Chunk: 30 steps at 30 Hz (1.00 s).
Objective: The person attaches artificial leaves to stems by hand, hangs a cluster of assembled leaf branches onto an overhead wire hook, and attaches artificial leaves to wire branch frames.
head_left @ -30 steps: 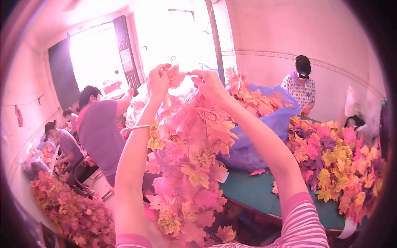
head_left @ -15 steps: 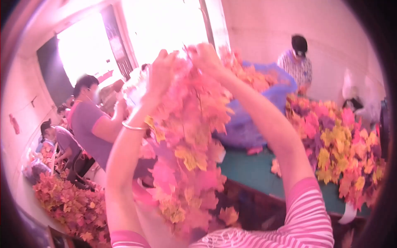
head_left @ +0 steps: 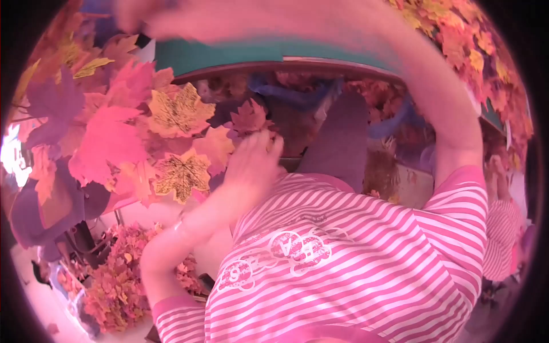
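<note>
A garland of artificial maple leaves, in pink, orange, yellow and purple, stretches across the left of the view. My left hand is in front of my waist, its fingers curled around the garland's end beside a small dark pink leaf. Along the top edge my right arm reaches over to the left. At its end my right hand is smeared by motion and partly cut off near the upper leaves, so its fingers cannot be made out.
A green-topped table runs across in front of me. More maple leaves are heaped at upper right, and another leaf pile lies low on the left. Blue plastic shows under the table. Part of a person in a striped top appears at right.
The view has tilted down sharply. Both hands were raised close together with the garland hanging below them; now my left hand is low by my waist and my right hand is farther away.
</note>
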Available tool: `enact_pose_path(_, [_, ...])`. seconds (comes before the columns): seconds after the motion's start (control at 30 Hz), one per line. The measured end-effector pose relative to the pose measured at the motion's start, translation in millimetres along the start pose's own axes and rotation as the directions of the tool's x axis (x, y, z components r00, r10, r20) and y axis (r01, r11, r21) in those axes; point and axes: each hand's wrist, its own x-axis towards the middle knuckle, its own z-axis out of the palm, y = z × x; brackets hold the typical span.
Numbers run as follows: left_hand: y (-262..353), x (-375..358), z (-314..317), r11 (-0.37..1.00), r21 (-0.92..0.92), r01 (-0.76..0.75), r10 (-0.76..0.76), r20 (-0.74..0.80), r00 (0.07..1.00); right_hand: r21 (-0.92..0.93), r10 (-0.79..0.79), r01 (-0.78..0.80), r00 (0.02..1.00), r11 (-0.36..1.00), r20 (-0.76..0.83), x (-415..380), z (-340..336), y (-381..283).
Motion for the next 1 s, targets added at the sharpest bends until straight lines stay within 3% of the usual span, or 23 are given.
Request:
enact_pose_path(0.07, [-51, 0, 86, 0.899, 0.436, -0.043, -0.032, 0.163, 0.986, 0.12, 0.204, -0.215, 0.974, 0.969, 0.102, -63, 33, -26])
enact_pose_path(0.1, [-80, -3, 121, 0.764, 0.636, -0.106, -0.055, 0.227, 0.972, 0.189, 0.421, -0.403, 0.904, 0.896, -0.069, -86, 63, -45])
enact_pose_path(0.13, [-114, -5, 161, 0.823, 0.567, 0.041, -0.332, 0.421, 0.844, 0.197, 0.452, -0.433, 0.89, 0.88, -0.058, -110, 72, -54])
enact_pose_path(0.17, [-138, -4, 183, 0.823, 0.529, 0.207, -0.535, 0.599, 0.596, 0.208, 0.481, -0.462, 0.875, 0.862, -0.049, -133, 76, -62])
enact_pose_path(0.27, [-160, -3, 187, 0.823, 0.561, -0.087, -0.338, 0.607, 0.719, 0.267, 0.652, -0.646, 0.754, 0.715, 0.078, -192, 78, -103])
enact_pose_path(0.37, [-151, 31, 152, 0.851, 0.477, 0.219, -0.481, 0.543, 0.689, 0.3, 0.743, -0.737, 0.659, 0.606, 0.116, -230, 76, -119])
enact_pose_path(0.4, [-151, 43, 127, 0.912, 0.226, 0.343, -0.41, 0.534, 0.739, 0.326, 0.78, -0.766, 0.615, 0.555, 0.118, -240, 77, -122])
enact_pose_path(0.43, [-173, 46, 117, 0.879, -0.124, 0.461, -0.341, 0.513, 0.788, 0.352, 0.813, -0.791, 0.569, 0.501, 0.123, -250, 79, -124])
enact_pose_path(0.47, [-171, 43, 80, 0.779, -0.302, 0.549, -0.361, 0.499, 0.787, 0.362, 0.824, -0.798, 0.553, 0.483, 0.121, -248, 77, -131])
enact_pose_path(0.53, [-164, 40, 29, 0.617, -0.45, 0.645, -0.447, 0.474, 0.758, 0.39, 0.854, -0.816, 0.505, 0.427, 0.121, -261, 82, -133])
enact_pose_path(0.63, [-171, 18, -17, 0.594, -0.404, 0.696, -0.571, 0.397, 0.718, 0.462, 0.878, -0.805, 0.466, 0.371, 0.108, -273, 91, -135])
enact_pose_path(0.8, [-188, -42, -39, 0.62, -0.101, 0.778, -0.722, 0.315, 0.616, 0.534, 0.888, -0.781, 0.446, 0.324, 0.114, -284, 102, -132])
enact_pose_path(0.9, [-202, -91, -40, 0.602, 0.11, 0.791, -0.779, 0.297, 0.552, 0.51, 0.854, -0.772, 0.504, 0.379, 0.128, -287, 109, -132])
enact_pose_path(0.97, [-206, -125, -45, 0.575, 0.245, 0.78, -0.812, 0.284, 0.51, 0.514, 0.773, -0.693, 0.628, 0.505, 0.087, -287, 112, -127])
enact_pose_path(1.0, [-206, -141, -50, 0.553, 0.305, 0.776, -0.831, 0.275, 0.484, 0.51, 0.784, -0.716, 0.609, 0.477, 0.122, -290, 118, -123])
